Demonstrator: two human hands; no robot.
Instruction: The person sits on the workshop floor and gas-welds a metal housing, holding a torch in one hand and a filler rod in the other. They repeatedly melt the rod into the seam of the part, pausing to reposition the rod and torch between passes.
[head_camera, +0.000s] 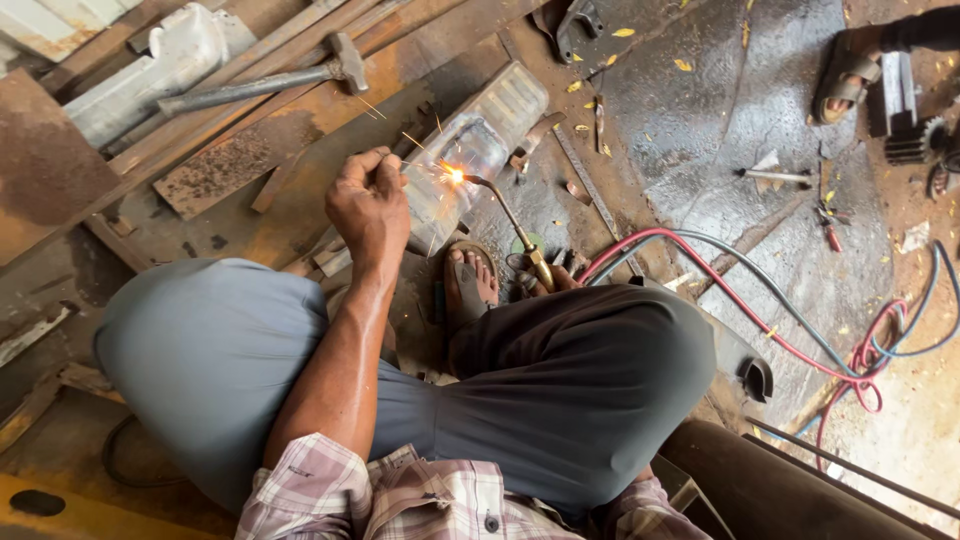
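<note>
Down on the floor, head view:
Left hand (368, 205): fingers curled tight round a thin rod (412, 165), whose tip runs toward the flame.
Right hand (545, 283): mostly hidden behind the knee; what shows is wrapped round the brass grip of a torch (505, 215).
Torch: its thin bent neck rises from the grip to a bright orange flame (455, 175), with sparks flying off up and left.
Workpiece (470, 150): a pale, ribbed metal casting lying flat on the rusty floor, just ahead of the left hand; the flame sits on its middle.
Foot (470, 280): in a sandal, between the knees, just below the casting.
Hoses (720, 285): one red, one dark, running from the torch away to the right and looping near the edge.
Hammer (265, 85): lying on rusty bars at upper left, well apart from both hands.
Scrap: rusty strips and plates all about on the left.
Other person: a sandalled foot (840, 85) at top right, beside a toothed gear (912, 142).
</note>
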